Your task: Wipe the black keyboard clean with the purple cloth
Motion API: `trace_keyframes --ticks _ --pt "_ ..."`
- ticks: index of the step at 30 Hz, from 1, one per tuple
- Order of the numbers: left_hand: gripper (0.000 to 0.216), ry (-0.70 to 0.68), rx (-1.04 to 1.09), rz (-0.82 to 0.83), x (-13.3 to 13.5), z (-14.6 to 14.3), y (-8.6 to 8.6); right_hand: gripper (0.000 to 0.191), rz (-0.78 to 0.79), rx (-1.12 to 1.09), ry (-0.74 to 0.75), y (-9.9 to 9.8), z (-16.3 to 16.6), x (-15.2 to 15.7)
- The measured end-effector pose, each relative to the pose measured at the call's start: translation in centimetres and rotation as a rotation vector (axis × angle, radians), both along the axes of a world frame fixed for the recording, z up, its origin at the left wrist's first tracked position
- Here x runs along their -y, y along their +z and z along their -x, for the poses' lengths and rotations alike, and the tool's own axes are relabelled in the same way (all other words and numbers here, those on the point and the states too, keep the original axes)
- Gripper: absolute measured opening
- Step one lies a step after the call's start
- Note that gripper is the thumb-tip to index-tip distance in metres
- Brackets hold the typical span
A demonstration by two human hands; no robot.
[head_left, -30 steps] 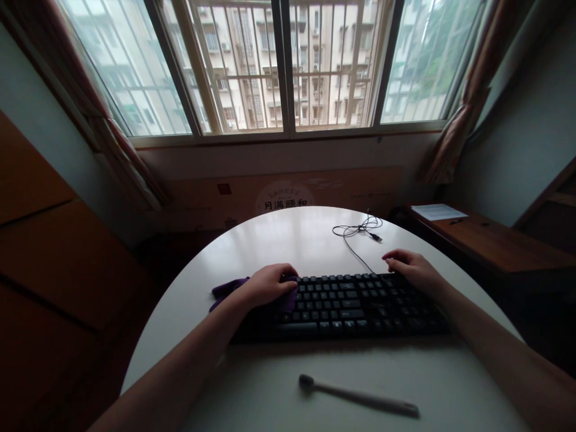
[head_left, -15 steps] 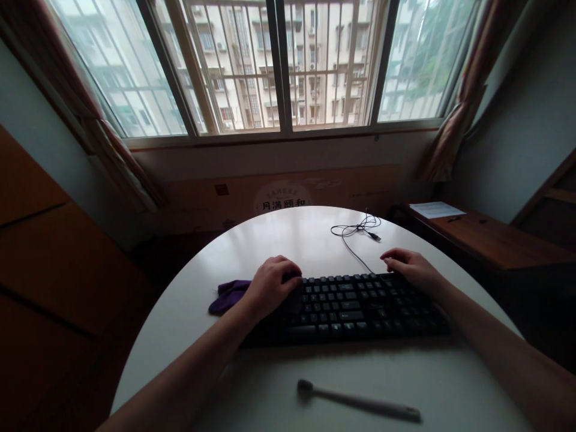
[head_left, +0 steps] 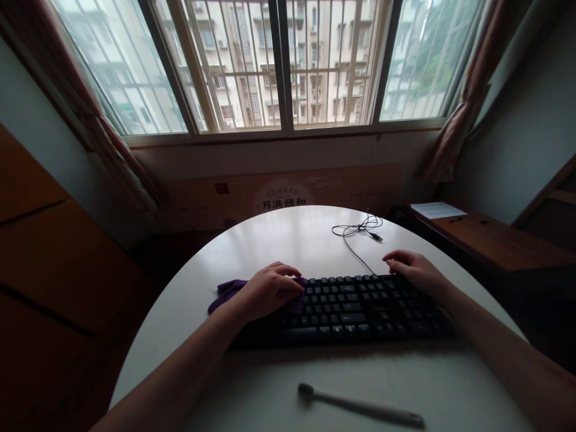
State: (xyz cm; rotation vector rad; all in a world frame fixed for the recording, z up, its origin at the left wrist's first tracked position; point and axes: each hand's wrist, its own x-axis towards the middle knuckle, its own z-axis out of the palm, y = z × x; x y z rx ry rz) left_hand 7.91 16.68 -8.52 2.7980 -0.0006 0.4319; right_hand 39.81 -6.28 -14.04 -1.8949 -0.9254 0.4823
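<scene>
A: Count first: one keyboard (head_left: 346,303) in front of you, one purple cloth (head_left: 228,291) over its left end, one brush (head_left: 360,406) between you and the keyboard.

B: And one cable (head_left: 360,228), looped beyond the keyboard, with one plug (head_left: 377,237). All on one white table (head_left: 270,240), with both your hands in play!

A: Now the change! Half a second ago your left hand (head_left: 272,289) was arched higher over the keyboard's left end; now it's flatter, and purple shows again past your thumb, against the keys.

B: Your right hand (head_left: 416,270) hasn't budged from the keyboard's far right edge. The brush lies as it did.

A: Pose, left: forearm slanting in from your side, palm down, fingers stretched over the cloth, thumb just below them. Pinching it or only pressing? I can't tell.

B: Right: forearm angled in around the keyboard's right end, fingers bent, thumb tip close to the forefinger. Whether they're gripping the keyboard's edge, I can't tell you.
</scene>
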Motion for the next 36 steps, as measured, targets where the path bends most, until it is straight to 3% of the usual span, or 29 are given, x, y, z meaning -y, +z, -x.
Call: trace_keyframes --ticks 6,19,28,36 --pt "0.018 0.011 0.029 0.059 -0.37 -0.15 -1.03 0.033 -0.001 0.010 0.006 -0.19 -0.03 0.04" --pt "0.009 -0.002 0.005 0.141 -0.43 -0.24 -0.70 0.033 -0.024 0.000 0.004 0.19 0.32 -0.07" --pt "0.015 0.089 0.050 -0.007 -0.35 -0.24 -1.14 0.034 -0.037 -0.011 0.015 -0.17 -0.02 -0.16" --pt "0.014 -0.015 0.034 0.090 -0.53 -0.33 -0.97 0.034 -0.029 0.007 0.015 0.03 0.07 -0.01"
